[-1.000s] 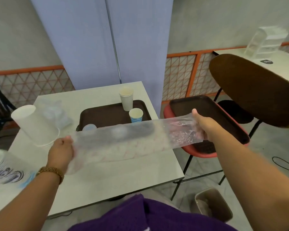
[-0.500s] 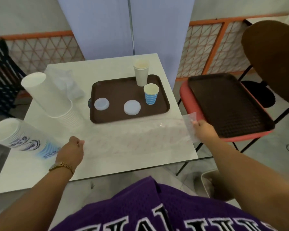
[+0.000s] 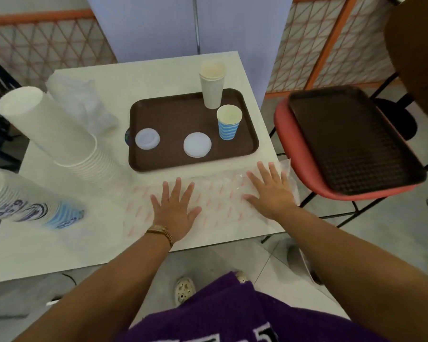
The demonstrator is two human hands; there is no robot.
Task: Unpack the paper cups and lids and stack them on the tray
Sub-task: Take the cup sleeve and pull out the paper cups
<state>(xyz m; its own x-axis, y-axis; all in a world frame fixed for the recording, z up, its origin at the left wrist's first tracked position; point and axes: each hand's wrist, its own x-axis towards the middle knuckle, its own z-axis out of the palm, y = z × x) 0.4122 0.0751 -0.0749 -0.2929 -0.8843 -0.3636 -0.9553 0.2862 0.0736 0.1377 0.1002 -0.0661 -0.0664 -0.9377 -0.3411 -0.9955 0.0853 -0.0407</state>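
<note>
A clear plastic sleeve (image 3: pixel 215 201) with faint red marks lies flat on the white table's near right part. My left hand (image 3: pixel 174 209) and my right hand (image 3: pixel 269 191) press on it with fingers spread flat. Behind them the brown tray (image 3: pixel 173 119) holds a tall beige cup stack (image 3: pixel 211 86), a blue striped cup (image 3: pixel 228 122) and two translucent lids (image 3: pixel 147 138) (image 3: pixel 197 144). A tall white cup stack (image 3: pixel 52 134) leans at the left, and a printed blue cup stack (image 3: pixel 22 203) lies on its side near the left edge.
A crumpled clear bag (image 3: pixel 82 104) sits at the table's far left. To the right stands a red chair (image 3: pixel 294 154) bearing a second brown tray (image 3: pixel 351 139). An orange lattice fence (image 3: pixel 40 43) and a blue panel (image 3: pixel 158 23) stand behind the table (image 3: pixel 59 238).
The plastic sleeve, held stretched in the air between both hands a second ago, now lies on the table. Both hands have let go and press flat on it.
</note>
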